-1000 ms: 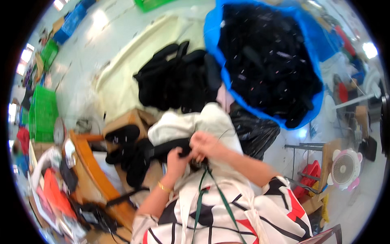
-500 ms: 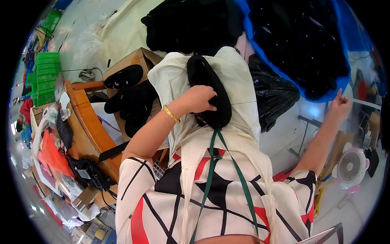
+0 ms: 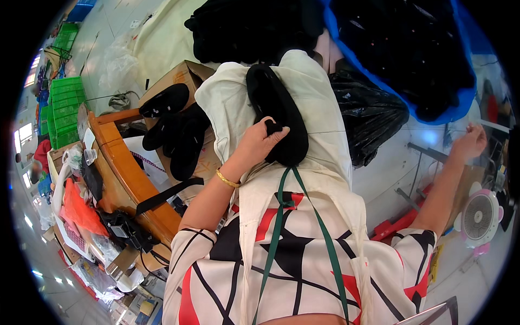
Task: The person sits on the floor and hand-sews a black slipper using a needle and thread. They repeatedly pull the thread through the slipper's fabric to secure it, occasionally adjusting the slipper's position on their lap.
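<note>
A long black shoe piece (image 3: 276, 103) lies on the cream cloth (image 3: 227, 103) spread over my lap. My left hand (image 3: 259, 143), with a gold bangle at the wrist, grips the near end of that shoe piece between thumb and fingers. My right hand (image 3: 470, 142) is stretched far out to the right, beside a metal stand and a work surface. Its fingers are curled, and I cannot tell whether it holds anything. A green strap hangs down my patterned top.
Left of my lap a cardboard box (image 3: 181, 73) carries several black shoes (image 3: 165, 100). A wooden bench (image 3: 127, 173) with an orange bag (image 3: 78, 211) is further left, near green crates (image 3: 65, 103). Ahead are a blue bin (image 3: 460, 97) of black pieces and a black bag (image 3: 368, 114). A pink fan (image 3: 479, 219) stands right.
A second ago both hands were together on the black piece in my lap. My right hand has since left it and swung out to the right, while my left hand keeps its grip.
</note>
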### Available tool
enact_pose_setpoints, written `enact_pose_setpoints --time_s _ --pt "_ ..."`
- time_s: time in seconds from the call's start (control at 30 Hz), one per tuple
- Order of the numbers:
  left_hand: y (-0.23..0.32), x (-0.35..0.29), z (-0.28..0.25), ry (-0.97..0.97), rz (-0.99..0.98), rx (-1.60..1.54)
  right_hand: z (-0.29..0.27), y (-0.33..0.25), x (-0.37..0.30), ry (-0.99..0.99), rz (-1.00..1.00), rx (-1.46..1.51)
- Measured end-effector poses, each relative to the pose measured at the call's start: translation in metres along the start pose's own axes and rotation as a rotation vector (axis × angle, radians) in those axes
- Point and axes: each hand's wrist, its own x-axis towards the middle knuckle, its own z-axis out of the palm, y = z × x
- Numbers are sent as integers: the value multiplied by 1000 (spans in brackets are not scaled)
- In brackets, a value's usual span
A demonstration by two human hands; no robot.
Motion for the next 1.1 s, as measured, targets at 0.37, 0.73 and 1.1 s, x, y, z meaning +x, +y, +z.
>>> enact_pose_setpoints --time_s 0.37,0.73,1.1 --pt "-25 -12 6 -51 -36 -382 -30 35 13 -285 -42 -331" --pt "-32 -21 14 -81 -386 -1215 68 -126 -315 -1577 556 121" --pt "-34 -23 18 -88 -338 -1222 72 -124 -344 -1579 66 -5"
